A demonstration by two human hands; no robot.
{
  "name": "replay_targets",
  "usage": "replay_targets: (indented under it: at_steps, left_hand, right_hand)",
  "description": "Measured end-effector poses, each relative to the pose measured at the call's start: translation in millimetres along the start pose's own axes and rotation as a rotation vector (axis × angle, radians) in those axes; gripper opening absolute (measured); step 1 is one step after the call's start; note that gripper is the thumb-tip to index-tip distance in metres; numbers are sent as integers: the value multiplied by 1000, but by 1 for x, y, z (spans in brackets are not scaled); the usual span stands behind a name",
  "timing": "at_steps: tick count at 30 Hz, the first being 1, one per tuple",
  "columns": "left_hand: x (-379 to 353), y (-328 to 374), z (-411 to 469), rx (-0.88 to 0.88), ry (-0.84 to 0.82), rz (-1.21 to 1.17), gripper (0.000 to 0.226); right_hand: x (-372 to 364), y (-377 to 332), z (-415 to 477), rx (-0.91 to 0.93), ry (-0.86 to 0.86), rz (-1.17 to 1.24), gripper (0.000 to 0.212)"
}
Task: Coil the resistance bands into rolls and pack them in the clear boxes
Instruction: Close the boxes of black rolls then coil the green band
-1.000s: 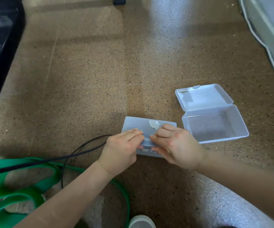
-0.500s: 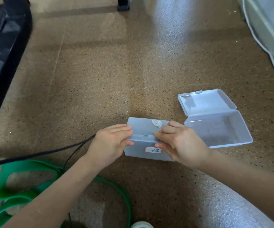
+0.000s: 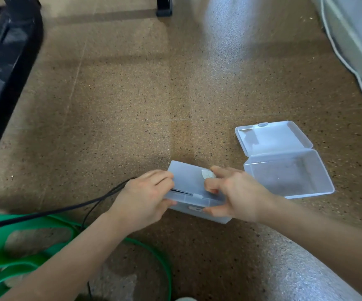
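Observation:
A clear lidded box (image 3: 186, 181) sits on the floor in front of me, its lid lifted a crack along the near edge. My left hand (image 3: 141, 200) grips its left end, fingers over the lid and thumb below. My right hand (image 3: 234, 196) grips its right end the same way, thumb near a small label on the front wall. A second clear box (image 3: 284, 170) lies open to the right with nothing inside, its lid flat behind it. Green resistance bands (image 3: 13, 263) lie loose at the lower left.
A black cable (image 3: 67, 209) runs from the left edge toward the box. Dark furniture (image 3: 4, 68) stands along the left, and a pale wall base with a white cord (image 3: 345, 59) runs along the right. Speckled brown floor stretches ahead.
The box has turned up toward me so its front wall and label show. Both hands shifted from its lid to its ends, and a gap has opened under the lid.

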State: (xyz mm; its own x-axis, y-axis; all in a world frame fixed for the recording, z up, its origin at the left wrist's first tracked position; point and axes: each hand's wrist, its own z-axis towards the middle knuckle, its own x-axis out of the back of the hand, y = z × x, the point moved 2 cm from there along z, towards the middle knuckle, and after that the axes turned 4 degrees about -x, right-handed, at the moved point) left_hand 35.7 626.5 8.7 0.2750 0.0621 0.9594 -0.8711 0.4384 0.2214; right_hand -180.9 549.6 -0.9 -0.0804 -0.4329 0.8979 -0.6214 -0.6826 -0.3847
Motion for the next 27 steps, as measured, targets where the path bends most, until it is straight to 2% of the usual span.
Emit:
replay_targets:
  at_steps: [3, 7, 8, 11, 13, 17, 18, 20, 22, 23, 24, 25, 27]
  left_hand:
    - [-2, 1, 6, -55, -51, -35, 39]
    - [-21, 11, 30, -101, -403, -9, 49]
    - [-24, 14, 35, -104, -435, 21, 50]
    - [-23, 18, 45, -142, -412, 109, 46]
    - [-17, 20, 48, -163, -363, 74, 38]
    - [-9, 23, 55, -94, -339, -7, 47]
    - [-9, 20, 54, -16, -340, -60, 49]
    - [-10, 12, 48, 290, -258, -256, 56]
    - [-15, 8, 44, 718, -32, -587, 54]
    - [-21, 10, 44, 908, 94, -762, 50]
    - [-27, 14, 46, 1062, 197, -901, 46]
    - [-31, 18, 48, 1174, 264, -981, 44]
    - [-34, 25, 54, 1289, 326, -1057, 45]
  right_hand:
    - [1, -4, -2, 22, 27, -20, 40]
    - [0, -9, -6, 74, 2, -173, 39]
    - [0, -8, -7, 72, -18, -166, 39]
    - [2, -1, -7, 57, -77, -75, 36]
    - [4, 2, -8, 19, -105, -83, 39]
    - [15, 5, 0, 17, -178, -88, 37]
    - [23, 5, 3, 17, -176, -59, 36]
    - [37, 12, 11, -29, 18, -54, 34]
    - [46, 7, 14, -227, 262, 24, 40]
    - [47, -2, 14, -317, 328, 110, 46]
    - [44, -14, 13, -362, 310, 192, 52]
    - [36, -29, 13, -359, 222, 230, 61]
    - [16, -56, 9, -327, 97, 110, 85]
